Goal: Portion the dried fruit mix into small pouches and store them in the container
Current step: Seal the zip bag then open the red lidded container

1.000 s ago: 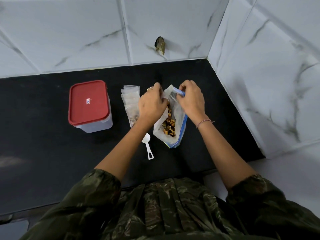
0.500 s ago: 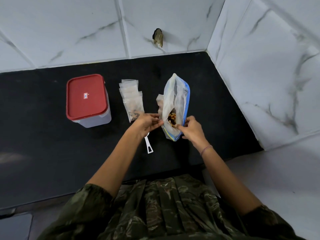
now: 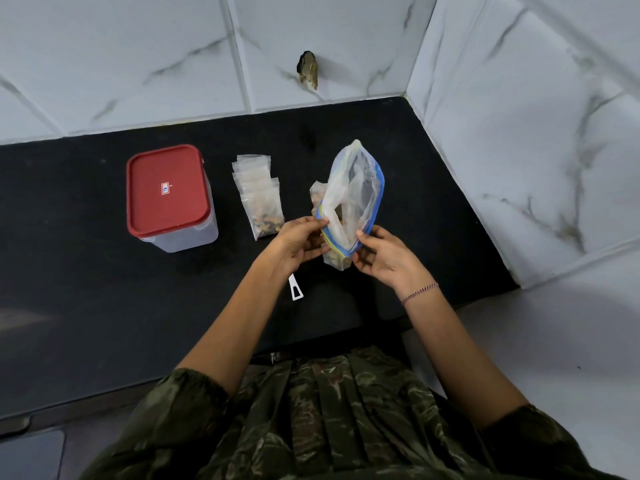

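A large clear zip bag (image 3: 356, 195) with a blue seal strip stands on the black counter, its mouth spread toward me. Dried fruit mix shows near its bottom (image 3: 337, 259). My left hand (image 3: 299, 239) pinches the left edge of the mouth and my right hand (image 3: 382, 256) pinches the right edge. A stack of small clear pouches (image 3: 259, 194), the front one holding some mix, lies just left of the bag. A clear container with a shut red lid (image 3: 168, 190) stands further left. A white scoop's handle (image 3: 295, 291) pokes out below my left wrist.
The black counter (image 3: 86, 289) ends at marble-tiled walls behind and on the right. A dark stub (image 3: 308, 69) sticks out of the back wall. My camouflage-patterned clothing fills the bottom of the view.
The bag was lying flat with both hands at its far zip end. It now stands up with the mouth open, and both hands have shifted toward me, gripping the near rim.
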